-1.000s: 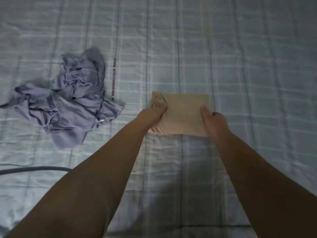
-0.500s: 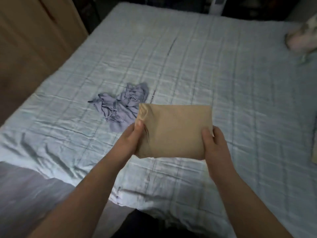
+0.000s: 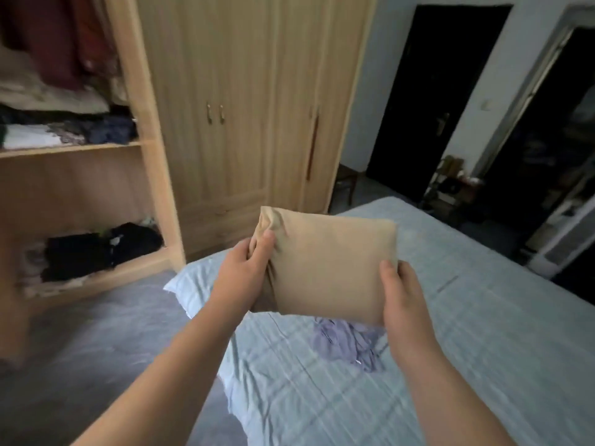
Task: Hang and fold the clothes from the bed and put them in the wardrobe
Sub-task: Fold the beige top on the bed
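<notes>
I have the folded tan garment (image 3: 331, 268) in the middle of the frame, lifted clear of the bed (image 3: 467, 333) and pinched from both sides. My left hand (image 3: 246, 268) is closed on its bunched left edge, thumb on top and fingers wrapped beneath; my right hand (image 3: 401, 292) is closed on the lower right corner, thumb pressed flat on the top face. Both grips are firm and hold nothing else.

The open wardrobe (image 3: 151, 146) fills the upper left of the frame, with a stacked upper shelf (image 3: 70, 148) and a lower shelf (image 3: 96, 275) carrying dark folded clothes (image 3: 96, 252). Its doors toward the centre are closed. A crumpled lilac garment (image 3: 349, 344) lies on the bed just below my held bundle, not yet folded.

The step, as I judge it, is carrying this fold to a shelf. To do it well I would keep the bundle level and both edges under even tension so the layers do not slide apart; the left edge looks loose and gathered, so that side needs the tighter hold. I would slide it in flat on top of an existing stack, letting go only once its underside rests fully, then draw my fingers out sideways, not upward.
</notes>
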